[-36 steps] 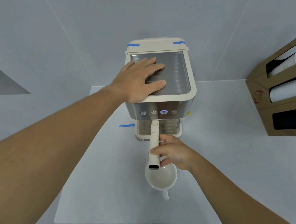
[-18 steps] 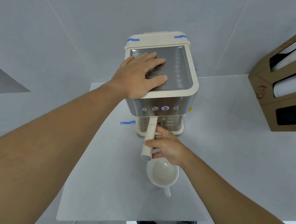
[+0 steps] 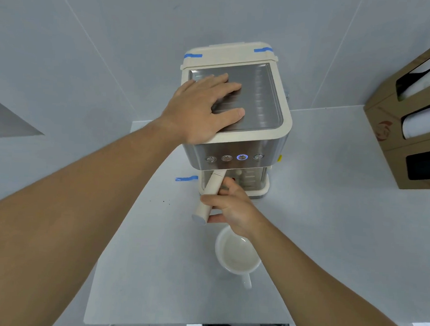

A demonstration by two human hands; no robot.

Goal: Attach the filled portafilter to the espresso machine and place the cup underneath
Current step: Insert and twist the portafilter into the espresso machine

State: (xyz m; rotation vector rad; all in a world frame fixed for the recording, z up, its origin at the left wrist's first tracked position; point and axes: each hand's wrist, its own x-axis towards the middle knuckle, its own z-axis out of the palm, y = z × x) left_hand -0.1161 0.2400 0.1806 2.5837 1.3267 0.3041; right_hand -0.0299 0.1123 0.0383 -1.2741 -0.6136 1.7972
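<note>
Pressing my left hand (image 3: 202, 109) flat, fingers spread, on the machine (image 3: 238, 129) top. My right hand (image 3: 231, 209) is wrapped round the portafilter (image 3: 210, 195) handle, angled left under the front. Cup (image 3: 237, 252) sits on the table (image 3: 152, 272), near me, not under the spout.

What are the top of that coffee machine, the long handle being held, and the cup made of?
The espresso machine's top tray looks like brushed metal: grey, ribbed, with a dull sheen. Its rim looks like matte cream plastic. The portafilter handle has the same cream, matte look, probably plastic. The cup seems to be glazed white ceramic, smooth and faintly glossy, though that is only a guess from its look.
</note>
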